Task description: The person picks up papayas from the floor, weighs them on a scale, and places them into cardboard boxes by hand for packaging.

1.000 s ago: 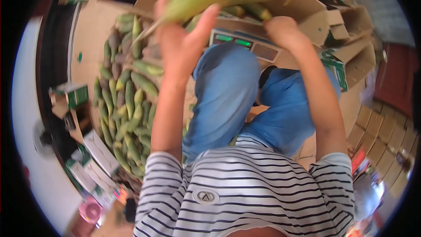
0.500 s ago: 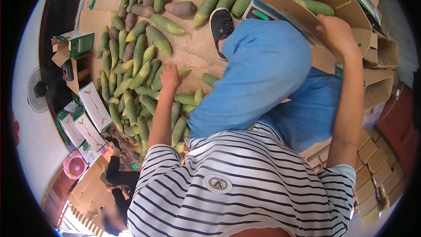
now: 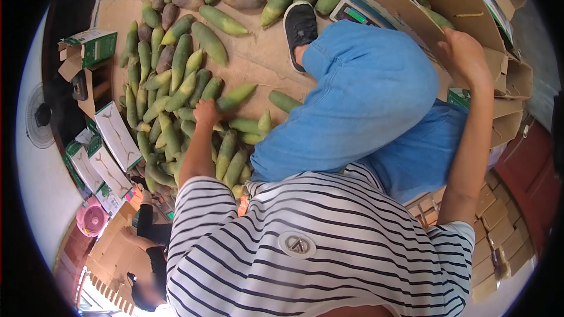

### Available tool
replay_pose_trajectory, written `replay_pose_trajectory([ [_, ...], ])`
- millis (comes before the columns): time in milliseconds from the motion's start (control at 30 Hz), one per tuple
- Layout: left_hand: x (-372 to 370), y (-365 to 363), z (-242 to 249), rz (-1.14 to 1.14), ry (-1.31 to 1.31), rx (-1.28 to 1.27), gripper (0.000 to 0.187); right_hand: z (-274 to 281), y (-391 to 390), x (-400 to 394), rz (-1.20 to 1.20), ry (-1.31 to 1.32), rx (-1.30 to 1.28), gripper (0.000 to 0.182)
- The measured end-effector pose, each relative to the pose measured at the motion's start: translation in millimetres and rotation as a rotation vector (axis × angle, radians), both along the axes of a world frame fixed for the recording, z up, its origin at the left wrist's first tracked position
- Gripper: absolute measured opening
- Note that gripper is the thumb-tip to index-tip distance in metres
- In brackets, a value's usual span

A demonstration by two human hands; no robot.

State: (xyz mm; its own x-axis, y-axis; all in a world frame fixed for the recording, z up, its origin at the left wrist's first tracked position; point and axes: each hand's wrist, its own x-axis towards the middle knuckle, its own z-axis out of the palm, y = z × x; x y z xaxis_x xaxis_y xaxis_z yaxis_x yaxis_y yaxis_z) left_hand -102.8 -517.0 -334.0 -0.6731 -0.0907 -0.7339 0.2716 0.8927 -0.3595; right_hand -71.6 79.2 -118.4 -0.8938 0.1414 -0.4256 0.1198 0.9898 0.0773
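My left hand [image 3: 205,111] is low over a pile of green radishes [image 3: 182,85], its fingers curled at the near end of a green radish [image 3: 236,97]. The fingertips are partly hidden, and that radish lies on the cardboard sheet. On the right, my right hand [image 3: 467,56] grips the edge of an open cardboard box [image 3: 399,9], which has green radishes inside. Under the box's near corner is a scale with a lit green display [image 3: 356,15].
My shoe [image 3: 301,32] rests on the cardboard sheet [image 3: 258,58] between radishes. White-and-green cartons [image 3: 117,135] and a pink fan [image 3: 92,218] stand left. Another person in dark sleeves [image 3: 154,229] is at lower left. Stacked brown boxes [image 3: 505,223] are at right.
My left hand has moved left and slightly down, uncovering more of the radish beside it. My right hand stays on the box edge. The view has shifted slightly.
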Motion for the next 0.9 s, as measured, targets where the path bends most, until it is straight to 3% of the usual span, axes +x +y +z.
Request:
replay_pose_trajectory([
  [167,-7.8,27.1,7.7,0.052,-0.101,0.210,0.058,-8.1,9.1,6.1,0.052,0.122,-0.023,0.016],
  [267,-33.9,71.7,52.9,0.053,0.032,0.386,0.052,-10.2,13.1,4.7,0.031,0.062,-0.017,0.020],
  [433,-88.9,146.2,173.3,0.003,0.343,0.654,0.055,-14.4,11.9,10.6,0.025,0.131,-0.037,0.014],
  [500,-99.4,168.1,231.1,0.042,0.514,0.873,0.046,-16.6,9.8,11.4,0.000,0.123,-0.056,0.013],
  [567,-98.0,200.8,280.9,0.065,0.635,1.273,0.035,-13.9,8.4,11.1,-0.023,0.114,-0.077,0.012],
  [633,-94.7,237.8,313.4,-0.130,0.784,1.423,0.032,-10.7,8.2,9.3,-0.045,0.096,-0.098,0.013],
  [767,-97.2,314.4,308.9,-0.386,0.806,1.619,0.040,-10.9,7.4,8.1,-0.062,0.079,-0.094,0.013],
  [833,-101.8,347.7,284.8,-0.408,0.534,1.709,0.045,-14.3,9.5,10.3,-0.052,0.082,-0.094,0.013],
  [900,-96.6,364.9,264.6,-0.392,0.542,1.574,0.049,-14.6,9.1,11.5,-0.046,0.048,-0.098,0.013],
])
